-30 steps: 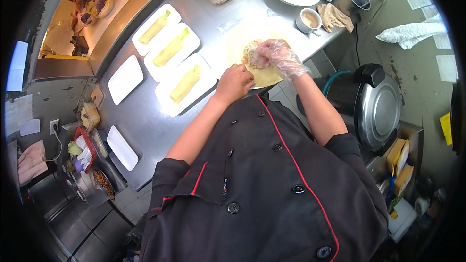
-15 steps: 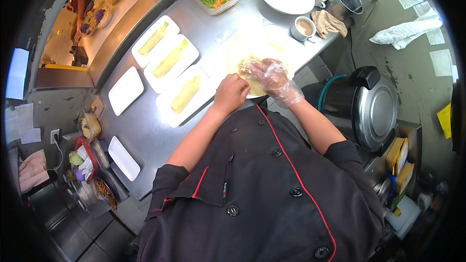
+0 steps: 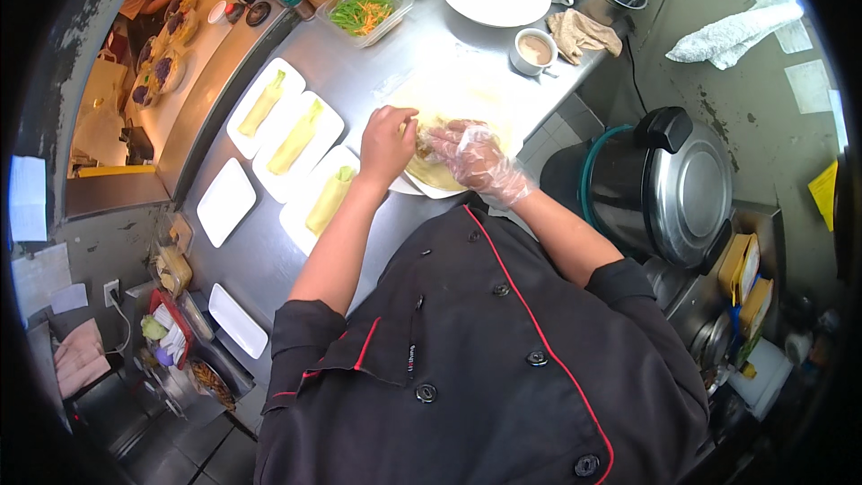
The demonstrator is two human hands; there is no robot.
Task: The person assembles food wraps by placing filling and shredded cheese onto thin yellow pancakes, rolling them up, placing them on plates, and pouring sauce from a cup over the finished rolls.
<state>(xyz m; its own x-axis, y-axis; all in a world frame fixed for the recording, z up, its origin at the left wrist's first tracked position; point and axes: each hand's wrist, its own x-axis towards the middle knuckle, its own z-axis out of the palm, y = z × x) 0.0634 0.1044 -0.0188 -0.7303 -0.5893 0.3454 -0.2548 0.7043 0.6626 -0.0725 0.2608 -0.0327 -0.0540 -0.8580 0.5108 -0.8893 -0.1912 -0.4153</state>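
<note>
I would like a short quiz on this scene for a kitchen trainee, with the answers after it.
1. True or false: every white rectangular plate holds a roll.
2. Which hand wears the clear glove, over the thin yellow sheet?
3. The cup with brownish contents stands beside: (a) the tan cloth; (b) the rolls; (c) the shredded vegetables.

Key:
1. False; two at the left hold none.
2. The right hand.
3. (a).
</note>
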